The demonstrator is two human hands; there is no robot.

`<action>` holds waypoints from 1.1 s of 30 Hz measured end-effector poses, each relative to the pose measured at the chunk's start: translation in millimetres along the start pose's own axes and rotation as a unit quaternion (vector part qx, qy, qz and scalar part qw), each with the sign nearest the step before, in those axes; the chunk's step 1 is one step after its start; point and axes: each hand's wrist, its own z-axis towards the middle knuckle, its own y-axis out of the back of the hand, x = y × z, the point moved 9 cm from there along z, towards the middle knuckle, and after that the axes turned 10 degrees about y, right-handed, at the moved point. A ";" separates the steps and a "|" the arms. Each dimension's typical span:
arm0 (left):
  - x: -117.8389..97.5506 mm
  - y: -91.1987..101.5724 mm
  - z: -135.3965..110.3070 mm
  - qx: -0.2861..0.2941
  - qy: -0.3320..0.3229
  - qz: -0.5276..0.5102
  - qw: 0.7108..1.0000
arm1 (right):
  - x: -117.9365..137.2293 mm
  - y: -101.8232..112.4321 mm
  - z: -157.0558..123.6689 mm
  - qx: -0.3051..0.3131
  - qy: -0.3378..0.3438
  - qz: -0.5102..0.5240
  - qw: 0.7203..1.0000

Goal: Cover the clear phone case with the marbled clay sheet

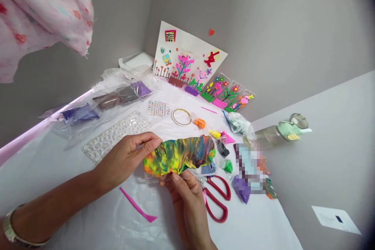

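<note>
Above the white-covered table (pixel 263 226), a slab of marbled clay (pixel 181 156) is held up between two bare hands. It is formed as a long, soft-edged strip, its surface streaked in yellow, green, orange, blue and dark swirls, with its rim left wavy and uneven. Its upper left corner is clamped by the left hand (pixel 127 160), the thumb laid near the top edge; the fingertips behind are hidden. The lower edge is pinched by the right hand (pixel 189 199), with the thumb pressed in front and the other fingers curled beneath.

Under the clay, a flat piece of clear plastic (pixel 149 178) is partly covered. Just beside the right hand, scissors (pixel 225 189) with smooth red loop handles are seen, their blades mostly hidden. Below the left hand, a slim pink tool (pixel 137 206) with a flared end is laid. Behind the left wrist, a clear case (pixel 117 134) is moulded in a raised, pebble-like pattern. Farther back, a sheet of small round gems (pixel 159 108) is set near a thin, gold-toned bangle (pixel 172 117). To the right, soft lumps of orange clay (pixel 200 123) and yellow clay (pixel 215 134) are scattered near a glossy green packet (pixel 227 166). Against the wall, a white board (pixel 193 43) is propped, decorated with raised, brightly coloured flowers.
</note>
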 end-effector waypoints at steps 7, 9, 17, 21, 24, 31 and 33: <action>1.2 -1.4 -1.1 0.023 0.011 -0.011 1.000 | -0.3 3.2 1.5 -0.019 0.002 0.003 1.000; -0.5 0.6 -0.7 0.018 0.001 -0.001 1.000 | -1.0 3.5 1.3 -0.023 0.000 0.008 1.000; 3.1 -6.8 2.0 0.080 0.037 -0.091 0.992 | 2.9 5.4 2.0 -0.025 0.007 0.016 1.000; 3.6 -1.8 3.1 0.061 0.019 -0.073 0.995 | 2.8 3.9 1.7 -0.020 0.010 0.015 1.000; 2.9 -0.3 3.0 0.053 0.013 -0.052 0.997 | 2.4 3.0 2.1 -0.016 0.010 0.015 1.000; -2.5 -2.1 2.9 0.052 0.005 -0.084 0.995 | 2.6 5.8 2.0 -0.028 0.005 0.021 0.999; 0.6 -2.8 3.8 0.052 0.017 -0.069 0.996 | 2.6 5.6 1.9 -0.028 0.007 0.020 0.999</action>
